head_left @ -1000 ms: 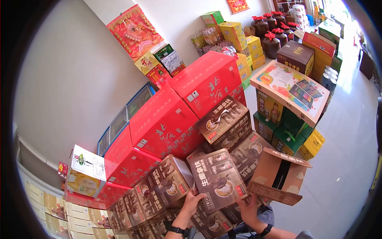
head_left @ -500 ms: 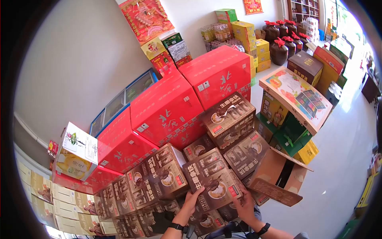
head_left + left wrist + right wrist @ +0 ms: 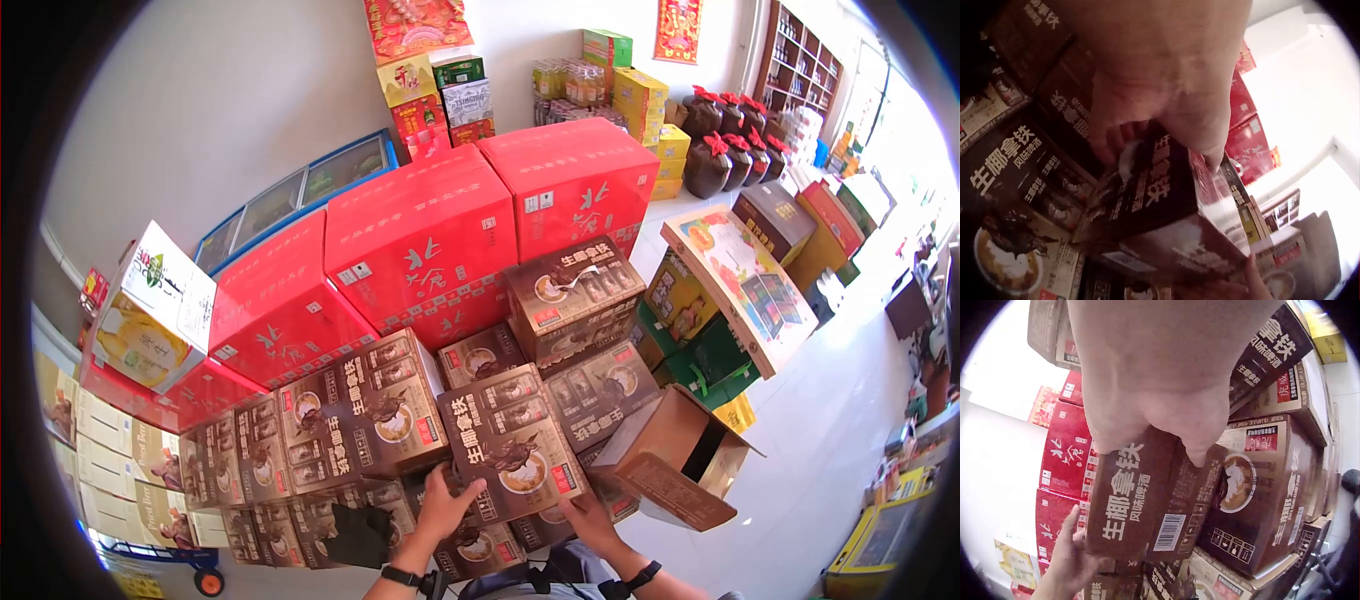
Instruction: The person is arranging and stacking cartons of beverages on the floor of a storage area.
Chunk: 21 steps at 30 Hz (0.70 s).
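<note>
Both hands hold a brown printed carton [image 3: 508, 440] with a coffee cup picture, one at each side of its near end. My left hand [image 3: 442, 508] grips the left edge, thumb over the top face; in the left wrist view its fingers go round behind the carton. On the right edge is my right hand [image 3: 592, 522], thumb and fingers spread over two faces in the right wrist view. The carton lies slightly tilted among matching cartons [image 3: 395, 400]. To its right stands an opened carton [image 3: 650, 470] with its flaps up, its inside dark.
Large red boxes [image 3: 415, 240] form a row behind the brown stack. A dark glove-like cloth [image 3: 355, 537] lies at front left. At right, a flat colourful box [image 3: 740, 280] tops green boxes. A hand truck wheel [image 3: 208, 582] shows at lower left; dark jars [image 3: 708, 165] stand far back.
The head view has turned, shifting the scene left and bringing the hand truck wheel into sight. Both hands keep hold of the carton, which stays in nearly the same place among its neighbours.
</note>
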{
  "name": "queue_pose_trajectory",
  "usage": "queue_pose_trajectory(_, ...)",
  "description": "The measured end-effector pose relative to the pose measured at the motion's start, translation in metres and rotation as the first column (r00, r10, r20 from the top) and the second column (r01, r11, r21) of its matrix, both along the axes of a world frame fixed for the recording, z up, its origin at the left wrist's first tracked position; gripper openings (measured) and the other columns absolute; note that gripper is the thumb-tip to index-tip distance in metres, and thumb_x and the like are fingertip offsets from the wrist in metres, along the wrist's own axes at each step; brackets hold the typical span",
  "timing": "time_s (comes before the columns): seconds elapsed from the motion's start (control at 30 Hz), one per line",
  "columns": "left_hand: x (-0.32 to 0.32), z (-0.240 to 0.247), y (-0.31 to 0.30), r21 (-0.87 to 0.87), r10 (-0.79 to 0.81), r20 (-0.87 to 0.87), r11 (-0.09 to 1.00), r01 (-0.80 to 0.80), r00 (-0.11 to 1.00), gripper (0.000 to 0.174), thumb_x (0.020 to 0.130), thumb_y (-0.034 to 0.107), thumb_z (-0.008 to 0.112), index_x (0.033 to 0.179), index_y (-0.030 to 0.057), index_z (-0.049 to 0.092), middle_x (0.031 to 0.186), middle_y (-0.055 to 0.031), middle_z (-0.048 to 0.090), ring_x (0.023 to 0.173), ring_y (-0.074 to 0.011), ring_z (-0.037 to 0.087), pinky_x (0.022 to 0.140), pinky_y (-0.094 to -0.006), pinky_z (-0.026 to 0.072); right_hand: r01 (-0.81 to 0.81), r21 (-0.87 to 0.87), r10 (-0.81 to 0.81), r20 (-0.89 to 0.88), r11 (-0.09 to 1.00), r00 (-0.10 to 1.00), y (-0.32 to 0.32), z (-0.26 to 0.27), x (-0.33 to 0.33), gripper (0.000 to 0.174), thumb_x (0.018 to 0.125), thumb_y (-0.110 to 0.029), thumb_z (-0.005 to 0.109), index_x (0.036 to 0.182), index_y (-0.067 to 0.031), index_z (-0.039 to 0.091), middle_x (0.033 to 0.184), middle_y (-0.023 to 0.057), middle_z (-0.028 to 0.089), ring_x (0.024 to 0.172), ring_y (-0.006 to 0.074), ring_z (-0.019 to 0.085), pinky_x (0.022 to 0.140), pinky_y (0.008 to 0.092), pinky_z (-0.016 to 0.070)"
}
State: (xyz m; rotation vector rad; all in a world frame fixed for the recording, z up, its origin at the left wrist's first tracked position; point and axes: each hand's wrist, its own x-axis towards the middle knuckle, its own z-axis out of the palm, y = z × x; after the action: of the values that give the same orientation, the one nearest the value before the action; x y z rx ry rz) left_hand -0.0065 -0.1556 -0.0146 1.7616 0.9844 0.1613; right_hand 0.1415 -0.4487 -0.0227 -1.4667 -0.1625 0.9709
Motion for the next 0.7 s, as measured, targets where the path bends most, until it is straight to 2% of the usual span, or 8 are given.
queue_pose_trajectory(0.07,0.001,0.093,-0.028,0.317,-0.104,-0.003,0.943,0.1,0.995,0.11,0.08,0.059,0.097,0.158,-0.0015,0.049,0.156,-0.0295,0.052,0.145,-0.0397,0.052,0.119,-0.05,0.0463,0.013,-0.016,-0.013,0.021,1.0,1.0,-0.001,0.002,0.0,0.046,0.112,-0.017,0.071,0.151,0.0028,0.058,0.144,0.0131,0.069,0.131,0.0176,0.066,0.115,0.0347,0.0522)
queue_pose_trajectory(0.1,0.0,0.112,-0.029,0.514,-0.287,-0.015,0.819,0.254,0.958,0.105,0.075,0.053,0.101,0.159,0.0095,0.055,0.163,-0.0232,0.048,0.146,-0.0413,0.048,0.12,-0.0542,0.0434,0.015,-0.024,-0.015,0.028,1.0,0.999,0.0,0.002,-0.001,0.043,0.113,-0.018,0.071,0.149,0.0028,0.061,0.141,0.012,0.072,0.128,0.0167,0.068,0.113,0.0342,0.0529)
queue_pose_trajectory(0.13,0.001,0.119,-0.028,0.557,-0.361,-0.077,0.757,0.341,0.929,0.103,0.073,0.052,0.101,0.158,0.0129,0.058,0.163,-0.0204,0.048,0.145,-0.0411,0.049,0.12,-0.0546,0.043,0.044,-0.015,-0.043,0.052,0.999,0.998,0.001,0.0,-0.002,0.042,0.113,-0.018,0.071,0.148,0.0029,0.061,0.141,0.0118,0.072,0.128,0.0165,0.068,0.113,0.034,0.0531)
queue_pose_trajectory(0.2,-0.001,0.126,-0.028,0.615,-0.487,-0.216,0.606,0.505,0.846,0.098,0.07,0.048,0.102,0.156,0.0197,0.062,0.164,-0.0148,0.05,0.144,-0.0408,0.05,0.121,-0.0553,0.0422,0.099,0.007,-0.099,0.094,0.995,0.991,0.007,-0.003,-0.009,0.041,0.113,-0.017,0.07,0.147,0.0032,0.062,0.141,0.0113,0.072,0.127,0.0159,0.067,0.111,0.0337,0.0536)
queue_pose_trajectory(0.23,-0.002,0.114,-0.026,0.638,-0.469,-0.197,0.606,0.476,0.861,0.091,0.069,0.046,0.102,0.151,0.0243,0.068,0.166,-0.0109,0.05,0.142,-0.0392,0.052,0.121,-0.0553,0.0427,0.115,-0.008,-0.113,0.11,0.993,0.987,0.008,-0.003,-0.009,0.04,0.114,-0.019,0.069,0.146,0.002,0.063,0.137,0.0095,0.073,0.123,0.0146,0.067,0.108,0.0323,0.0531)
queue_pose_trajectory(0.43,0.007,0.093,-0.023,0.664,-0.492,-0.102,0.614,0.428,0.865,0.083,0.071,0.046,0.1,0.146,0.0204,0.074,0.165,-0.0077,0.059,0.138,-0.0337,0.058,0.122,-0.0554,0.04,0.256,0.058,-0.261,0.125,0.965,0.957,0.029,-0.016,0.0,0.04,0.116,-0.023,0.065,0.149,-0.0004,0.063,0.131,0.0041,0.073,0.115,0.0113,0.066,0.101,0.0293,0.0524)
queue_pose_trajectory(0.6,0.026,0.104,-0.011,0.713,-0.43,-0.216,0.544,0.442,0.877,0.081,0.077,0.046,0.097,0.15,0.0224,0.072,0.162,-0.0047,0.062,0.143,-0.0305,0.057,0.124,-0.0569,0.0391,0.335,0.054,-0.338,0.066,0.941,0.939,0.065,-0.017,0.018,0.041,0.117,-0.022,0.064,0.151,0.0005,0.062,0.134,0.0039,0.072,0.117,0.0105,0.064,0.102,0.0292,0.052)
queue_pose_trajectory(0.7,0.039,0.107,0.004,0.743,-0.401,-0.272,0.491,0.456,0.875,0.081,0.078,0.046,0.097,0.152,0.0233,0.071,0.161,-0.0061,0.064,0.152,-0.0314,0.052,0.13,-0.058,0.0342,0.34,0.103,-0.347,0.065,0.935,0.936,0.089,-0.009,0.028,0.047,0.114,-0.019,0.069,0.153,0.0058,0.058,0.145,0.0099,0.07,0.132,0.0152,0.063,0.115,0.0311,0.0461)
